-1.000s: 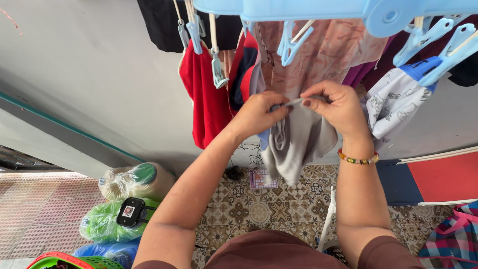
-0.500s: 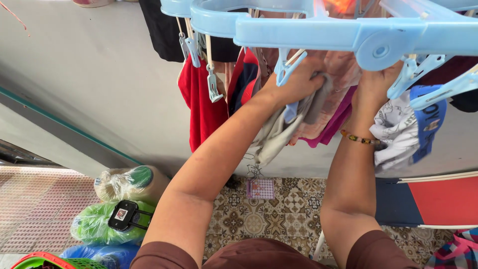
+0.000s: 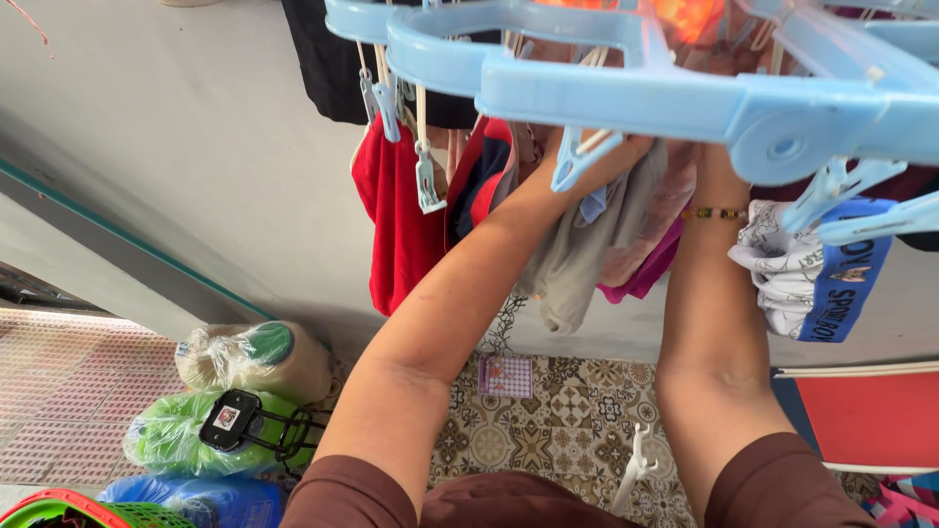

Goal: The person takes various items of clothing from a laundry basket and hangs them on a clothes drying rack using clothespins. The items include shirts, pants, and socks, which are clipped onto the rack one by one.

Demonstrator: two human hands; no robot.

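The left hand [image 3: 597, 156] is raised to the underside of the light blue plastic peg hanger frame [image 3: 626, 93]. Its grip is closed on the top edge of a soft grey cloth garment [image 3: 587, 249], which hangs limp and creased below the frame's middle, just beside a pale blue plastic clip [image 3: 577, 161]. The right hand [image 3: 719, 156] reaches up behind the frame bar and is mostly hidden; its grip state cannot be determined. A beaded bracelet [image 3: 717, 212] circles the right wrist. Both forearms extend steeply upward, elbows bent. A red fabric garment [image 3: 396, 225] hangs toward the frame's left end. A white printed garment with a blue band [image 3: 812, 269] hangs toward its right end.
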